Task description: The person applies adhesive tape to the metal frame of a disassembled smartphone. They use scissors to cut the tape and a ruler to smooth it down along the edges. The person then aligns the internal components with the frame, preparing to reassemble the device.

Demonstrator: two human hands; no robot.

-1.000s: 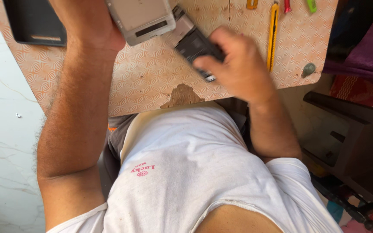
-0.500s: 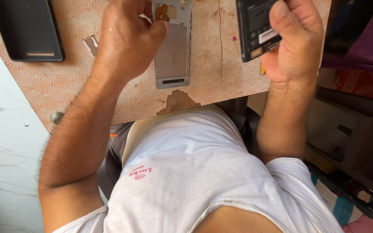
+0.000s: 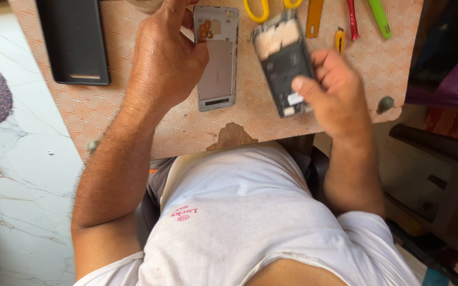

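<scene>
The patterned table (image 3: 133, 122) has a chipped near edge; the right hand (image 3: 340, 95) grips an opened phone (image 3: 284, 66), and the left hand (image 3: 165, 63) rests, loosely open, beside a grey back cover (image 3: 216, 69).

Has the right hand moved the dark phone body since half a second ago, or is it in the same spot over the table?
Yes. The right hand has brought the dark phone body leftward, away from the table's right edge and nearer the silver back cover.
</scene>
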